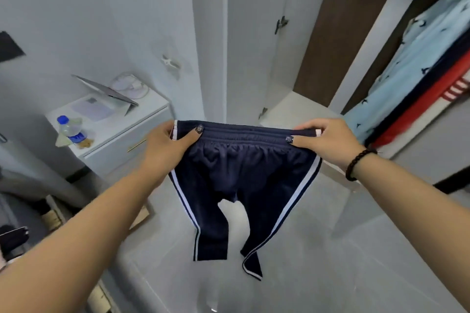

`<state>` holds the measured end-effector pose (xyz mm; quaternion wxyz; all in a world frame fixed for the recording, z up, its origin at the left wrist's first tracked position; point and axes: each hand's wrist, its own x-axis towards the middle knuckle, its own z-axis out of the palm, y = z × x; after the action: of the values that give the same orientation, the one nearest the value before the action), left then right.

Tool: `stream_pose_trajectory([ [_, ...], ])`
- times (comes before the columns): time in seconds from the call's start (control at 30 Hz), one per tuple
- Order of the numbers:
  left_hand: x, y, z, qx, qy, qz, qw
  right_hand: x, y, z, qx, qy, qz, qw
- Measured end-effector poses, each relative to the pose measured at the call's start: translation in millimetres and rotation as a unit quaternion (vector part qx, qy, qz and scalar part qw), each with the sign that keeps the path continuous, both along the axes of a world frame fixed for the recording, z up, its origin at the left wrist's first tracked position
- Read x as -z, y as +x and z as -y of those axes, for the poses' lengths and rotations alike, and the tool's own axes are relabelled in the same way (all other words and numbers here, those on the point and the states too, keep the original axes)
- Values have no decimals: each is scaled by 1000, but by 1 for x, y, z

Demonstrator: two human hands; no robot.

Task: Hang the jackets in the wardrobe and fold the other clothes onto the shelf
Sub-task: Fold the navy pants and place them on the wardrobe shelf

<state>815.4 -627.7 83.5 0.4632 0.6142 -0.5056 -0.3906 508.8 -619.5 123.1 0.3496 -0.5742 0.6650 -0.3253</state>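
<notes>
While both hands pinch its elastic waistband, left hand and right hand fingers clamped at opposite ends, the navy white-striped track trousers hang below the fingers, likely spread flat for folding.

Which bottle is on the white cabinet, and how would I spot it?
Start at the white cabinet left of the navy track pants. Near its front left corner stands a clear plastic bottle. Its blue cap and blue label set it apart from the pale papers and propped tablet behind.
</notes>
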Motion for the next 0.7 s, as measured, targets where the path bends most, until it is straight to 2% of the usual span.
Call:
stream_pose_trajectory([
  [0.13,5,-28,3,119,-77,164,976,3,-38,-42,-38,-53,-220,973],
  [0.2,0,-36,-7,158,-158,272,936,-4,-50,-68,-34,-85,-281,955],
  [0.27,-6,-41,-24,163,-248,305,905,-15,-60,-99,-10,-123,-325,938],
  [0.37,-12,-49,-53,162,-334,288,883,-28,-60,-157,43,-170,-371,912],
  [0.47,-17,-64,-81,170,-325,271,890,-32,-51,-212,102,-184,-373,904],
  [0.5,-20,-66,-89,192,-296,238,905,-33,-45,-224,120,-185,-368,903],
  [0.57,-30,-64,-104,286,-183,88,936,-37,-33,-243,148,-176,-366,902],
  [0.63,-40,-59,-119,357,-85,-28,930,-41,-23,-255,166,-152,-381,897],
  [0.7,-43,-56,-128,369,-51,-75,925,-47,-16,-260,184,-142,-387,892],
])
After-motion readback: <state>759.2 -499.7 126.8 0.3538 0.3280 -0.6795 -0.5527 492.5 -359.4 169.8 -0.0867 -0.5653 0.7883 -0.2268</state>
